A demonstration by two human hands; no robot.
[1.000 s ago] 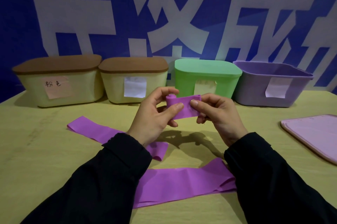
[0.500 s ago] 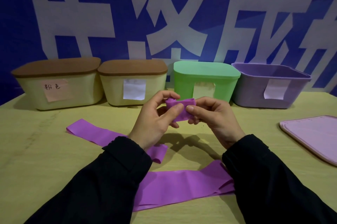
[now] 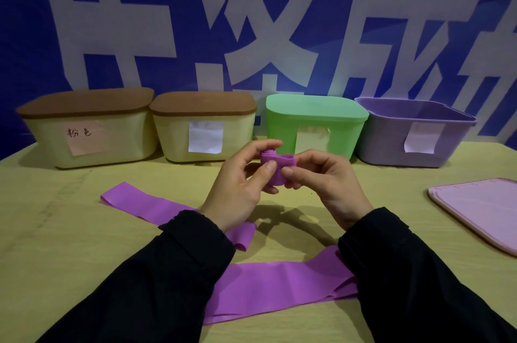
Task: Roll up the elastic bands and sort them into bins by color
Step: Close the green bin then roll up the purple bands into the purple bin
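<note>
Rolling was clearly the step in hand here: the left hand (image 3: 237,191) and the right hand (image 3: 324,186) were both pinching a small, tightly wound purple elastic band roll (image 3: 275,168), held up in the air above the yellow-green surface (image 3: 70,231), just in front of the green lidded bin (image 3: 313,124). Thumbs and fingertips were curled around the roll from both sides, so neither hand was free. The roll looked pretty much finished to me, no loose tail that I could see, so I'd guess the next move called for keeping it squeezed so it wouldn't spring open and carrying it over to the open lavender plastic bin (image 3: 414,133) on the right, whose flat lavender lid (image 3: 481,214) lay off to the side near the surface's right edge. The two cream bins with brown lids (image 3: 117,130) and the green one were closed, so only the lavender one could take it. Room-wise, the path to the right was open. Two flat purple elastic bands (image 3: 145,203) lay unrolled on the surface, one under the left sleeve, one close to the near edge below both arms, so those were left to do.
</note>
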